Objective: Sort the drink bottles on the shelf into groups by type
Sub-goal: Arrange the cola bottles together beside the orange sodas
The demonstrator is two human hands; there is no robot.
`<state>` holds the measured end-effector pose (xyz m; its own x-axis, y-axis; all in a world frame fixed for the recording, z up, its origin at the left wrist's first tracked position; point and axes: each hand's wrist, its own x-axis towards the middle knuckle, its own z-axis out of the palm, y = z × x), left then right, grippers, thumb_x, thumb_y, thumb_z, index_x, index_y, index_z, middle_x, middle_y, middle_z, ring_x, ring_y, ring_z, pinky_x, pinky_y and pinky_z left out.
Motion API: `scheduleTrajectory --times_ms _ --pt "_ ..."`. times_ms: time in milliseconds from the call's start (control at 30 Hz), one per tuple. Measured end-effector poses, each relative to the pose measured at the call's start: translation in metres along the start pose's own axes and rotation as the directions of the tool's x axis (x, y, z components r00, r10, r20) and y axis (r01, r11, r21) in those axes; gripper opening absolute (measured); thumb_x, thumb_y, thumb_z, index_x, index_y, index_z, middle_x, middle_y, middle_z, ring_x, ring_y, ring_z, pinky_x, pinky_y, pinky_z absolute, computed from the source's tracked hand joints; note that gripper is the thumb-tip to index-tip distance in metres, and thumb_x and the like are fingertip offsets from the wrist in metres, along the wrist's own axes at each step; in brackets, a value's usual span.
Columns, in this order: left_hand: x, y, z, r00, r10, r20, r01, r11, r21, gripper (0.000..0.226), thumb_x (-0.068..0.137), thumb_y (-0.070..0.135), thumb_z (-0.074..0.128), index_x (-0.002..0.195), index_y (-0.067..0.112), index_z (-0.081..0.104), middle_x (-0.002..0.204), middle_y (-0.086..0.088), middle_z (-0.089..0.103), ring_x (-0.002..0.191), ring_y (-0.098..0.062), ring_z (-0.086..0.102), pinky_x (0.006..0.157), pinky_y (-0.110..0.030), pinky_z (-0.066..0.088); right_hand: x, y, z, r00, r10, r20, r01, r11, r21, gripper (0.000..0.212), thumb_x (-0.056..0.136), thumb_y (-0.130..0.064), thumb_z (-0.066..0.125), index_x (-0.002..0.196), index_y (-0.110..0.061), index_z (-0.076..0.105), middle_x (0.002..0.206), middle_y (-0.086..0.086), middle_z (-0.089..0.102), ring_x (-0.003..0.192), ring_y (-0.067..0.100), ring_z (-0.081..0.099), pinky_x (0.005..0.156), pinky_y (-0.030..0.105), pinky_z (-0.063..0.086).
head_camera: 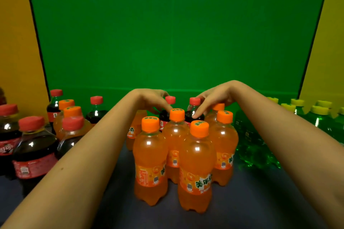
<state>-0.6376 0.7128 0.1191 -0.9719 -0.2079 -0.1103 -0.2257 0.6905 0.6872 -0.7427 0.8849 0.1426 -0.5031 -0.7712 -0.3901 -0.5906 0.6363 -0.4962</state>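
Several orange soda bottles (195,156) with orange caps stand clustered in the middle of the dark shelf (260,202). Just behind them stand two red-capped cola bottles. My left hand (149,99) reaches over the cluster and curls around the neck of the left cola bottle (164,116). My right hand (216,96) closes on the neck and shoulder of the right cola bottle (194,101). An orange bottle (135,128) stands under my left wrist, its cap hidden. Two more orange bottles (71,112) stand among the colas at left.
Several cola bottles (35,150) fill the left side of the shelf. Green bottles with yellow caps (319,115) crowd the right side. A green back panel (173,42) and yellow side panels (16,52) enclose the shelf.
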Motion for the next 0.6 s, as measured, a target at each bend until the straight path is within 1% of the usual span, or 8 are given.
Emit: scheduleTrajectory --times_ms 67,167,233,300,333,433,500,600 --pt "0.003 -0.002 0.001 0.999 -0.004 0.053 0.004 1.000 -0.006 0.066 0.082 -0.001 0.062 0.139 0.010 0.030 0.126 -0.013 0.050 0.111 -0.024 0.052 0.095 -0.034 0.044 0.004 -0.002 -0.003 0.996 0.010 0.085 -0.008 1.000 -0.020 0.051 0.079 -0.021 0.071 0.126 -0.018 0.050 0.086 -0.005 0.075 0.073 0.017 0.070 0.066 0.028 0.058" --pt "0.008 -0.005 -0.001 0.992 0.014 0.126 -0.013 1.000 -0.014 0.057 0.079 -0.008 0.062 0.127 0.013 0.040 0.128 -0.015 0.052 0.114 -0.028 0.054 0.088 -0.033 0.050 0.009 -0.006 -0.008 0.981 0.033 0.191 -0.021 0.997 -0.068 0.084 0.051 -0.031 0.086 0.127 -0.020 0.052 0.115 0.008 0.068 0.095 0.027 0.068 0.078 0.036 0.058" --pt "0.008 -0.004 -0.001 0.985 0.016 0.169 -0.020 1.000 0.019 0.043 0.078 -0.010 0.063 0.110 0.016 0.049 0.120 -0.014 0.056 0.110 -0.027 0.056 0.081 -0.030 0.054 0.011 -0.010 -0.008 0.972 0.063 0.224 -0.033 0.990 -0.135 0.096 0.038 -0.037 0.091 0.125 -0.023 0.053 0.119 0.010 0.066 0.099 0.028 0.067 0.082 0.040 0.056" --pt "0.009 -0.004 -0.001 0.982 0.012 0.187 -0.020 0.999 0.041 0.035 0.077 -0.008 0.065 0.104 0.012 0.055 0.115 -0.017 0.060 0.106 -0.030 0.059 0.081 -0.032 0.054 0.014 -0.012 -0.008 0.978 0.091 0.189 -0.049 0.975 -0.217 0.102 0.032 -0.041 0.092 0.125 -0.024 0.054 0.121 0.011 0.064 0.104 0.031 0.065 0.089 0.046 0.053" --pt "0.008 -0.005 -0.001 0.983 0.013 0.182 -0.022 0.999 0.048 0.033 0.077 -0.007 0.066 0.106 0.008 0.058 0.114 -0.020 0.062 0.106 -0.032 0.061 0.083 -0.035 0.054 0.015 -0.013 -0.008 0.981 0.090 0.171 -0.046 0.969 -0.242 0.099 0.033 -0.040 0.093 0.124 -0.022 0.055 0.120 0.010 0.065 0.105 0.032 0.064 0.092 0.049 0.051" --pt "0.009 -0.006 -0.001 0.989 0.034 0.147 -0.043 0.997 0.064 0.030 0.076 -0.004 0.068 0.105 0.000 0.061 0.102 -0.019 0.067 0.096 -0.030 0.065 0.084 -0.037 0.056 0.014 -0.016 -0.005 0.994 0.056 0.093 -0.030 0.963 -0.268 0.072 0.051 -0.034 0.088 0.117 -0.021 0.062 0.114 0.007 0.068 0.103 0.028 0.066 0.093 0.049 0.051" --pt "0.007 -0.006 0.001 0.992 0.049 0.114 -0.056 0.997 0.059 0.017 0.076 -0.005 0.068 0.090 0.003 0.062 0.084 -0.011 0.068 0.078 -0.021 0.067 0.074 -0.030 0.058 0.010 -0.018 -0.002 0.999 0.026 0.019 -0.020 0.960 -0.280 0.059 0.057 -0.033 0.085 0.110 -0.016 0.066 0.108 0.006 0.071 0.098 0.026 0.068 0.089 0.046 0.053" --pt "0.004 -0.004 0.004 0.998 0.066 -0.001 -0.066 0.998 0.018 0.017 0.074 -0.006 0.068 0.080 0.006 0.059 0.067 -0.003 0.065 0.053 -0.007 0.063 0.056 -0.020 0.056 0.003 -0.019 -0.002 0.993 -0.040 -0.115 0.010 0.967 -0.253 0.048 0.061 -0.031 0.084 0.102 -0.008 0.069 0.100 0.007 0.073 0.094 0.028 0.069 0.088 0.046 0.054"
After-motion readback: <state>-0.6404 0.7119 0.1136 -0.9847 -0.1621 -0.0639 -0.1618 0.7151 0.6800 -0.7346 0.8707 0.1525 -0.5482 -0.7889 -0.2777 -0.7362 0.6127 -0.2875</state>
